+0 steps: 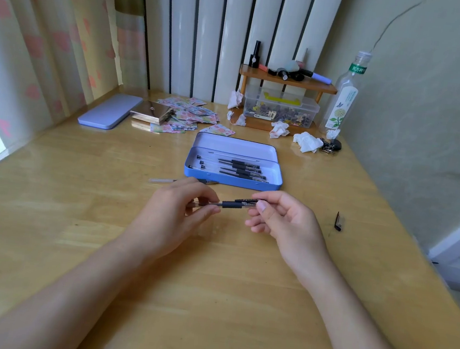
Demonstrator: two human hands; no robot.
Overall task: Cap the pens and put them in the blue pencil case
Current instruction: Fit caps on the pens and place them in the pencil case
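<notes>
Forearms reach in from the near edge over the bare wooden tabletop (47, 211). The left hand (173, 211) pinches the clear barrel of a pen (231, 204), held level above the wood, while the right hand (283, 220) grips its black cap end between thumb and fingers. Off to the right of the right hand, well apart, a loose black cap (339, 221) lies on the tabletop. Just beyond the left hand, an uncapped pen (165, 180) lies partly hidden by the knuckles. Behind both hands sits the open blue pencil case (232, 181), several capped pens lying inside. Farther back and to the left are a closed lilac case (109, 112) and scattered stickers (189, 115); to the right, crumpled tissues (308, 142), a clear storage box (280, 108) and a bottle (343, 98).
</notes>
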